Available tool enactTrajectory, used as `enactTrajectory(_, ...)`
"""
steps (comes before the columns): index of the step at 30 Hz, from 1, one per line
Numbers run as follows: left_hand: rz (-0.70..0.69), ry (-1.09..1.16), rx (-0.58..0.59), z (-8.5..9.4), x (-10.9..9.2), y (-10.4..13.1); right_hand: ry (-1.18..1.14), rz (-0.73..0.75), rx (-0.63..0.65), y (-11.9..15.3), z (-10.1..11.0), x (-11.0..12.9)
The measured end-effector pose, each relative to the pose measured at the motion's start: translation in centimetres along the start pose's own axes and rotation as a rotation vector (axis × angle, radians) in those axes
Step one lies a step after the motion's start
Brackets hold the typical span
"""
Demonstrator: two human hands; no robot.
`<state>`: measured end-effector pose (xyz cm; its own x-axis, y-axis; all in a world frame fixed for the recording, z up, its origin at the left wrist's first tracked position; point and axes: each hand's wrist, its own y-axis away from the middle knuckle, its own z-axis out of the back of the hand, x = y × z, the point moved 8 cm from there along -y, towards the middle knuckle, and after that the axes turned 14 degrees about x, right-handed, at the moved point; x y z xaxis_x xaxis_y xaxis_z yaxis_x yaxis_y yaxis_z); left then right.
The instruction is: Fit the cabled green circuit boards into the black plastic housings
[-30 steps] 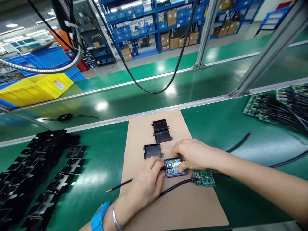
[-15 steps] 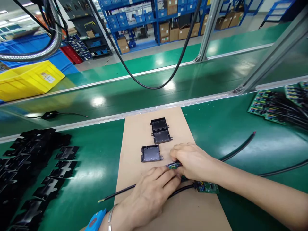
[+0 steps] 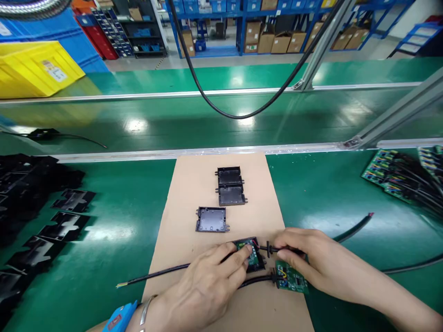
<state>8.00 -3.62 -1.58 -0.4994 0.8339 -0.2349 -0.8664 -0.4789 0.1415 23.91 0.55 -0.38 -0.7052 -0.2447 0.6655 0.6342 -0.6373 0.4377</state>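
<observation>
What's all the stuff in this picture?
Flat cardboard sheet: one, tan, middle
Shallow plastic cases: three, black, on cardboard
Plastic case with inner circuit board: one, black, nearest
Loose circuit board: one, green, cardboard's right edge
Round cables: several, black, mostly lower half
Hanging cable: one, black, upper centre
Piled circuit boards: several, green, far right
Flat plastic parts: many, black, left
Plastic bin: one, yellow, upper left
Metal shelves: several, blue, background
Left hand: one, bare, on inner circuit board
Right hand: one, bare, holding a thin cable
</observation>
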Motion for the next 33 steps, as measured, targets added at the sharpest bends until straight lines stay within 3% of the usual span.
enactTrajectory(11,-0.002,-0.006,-0.031,0.5,-0.5,-0.3,0.12,0.052,0.015,-1.1,-0.7,2.3)
enactTrajectory(16,-0.002,0.009,-0.024,0.5,-0.3,-0.3,-0.228,-0.05,0.271,-3.3,-1.4,1.1)
enactTrajectory(21,-0.027,0.019,-0.016,0.6,-0.3,-0.4,-0.605,-0.264,0.483,-4.3,-3.3,-1.8)
enactTrajectory(22,-0.027,0.023,-0.015,0.7,-0.3,-0.4,-0.57,-0.281,0.468,-4.3,-3.2,-2.2)
enactTrajectory(24,-0.025,0.024,-0.017,0.8,-0.3,-0.4,-0.362,-0.223,0.321,-4.3,-1.8,-2.0)
enactTrajectory(26,-0.025,0.02,-0.001,0.7,-0.3,-0.3,-0.086,-0.087,0.104,-3.8,-0.1,-0.7)
enactTrajectory(28,-0.03,0.018,0.015,0.5,-0.3,-0.3,0.158,0.048,-0.02,-2.9,0.3,0.9)
enactTrajectory(31,-0.024,0.024,0.018,0.3,-0.3,-0.4,0.412,0.189,-0.042,-1.7,-0.9,2.4)
enactTrajectory(33,-0.016,0.031,0.022,0.1,-0.3,-0.4,0.406,0.217,-0.03,-1.5,-1.4,2.8)
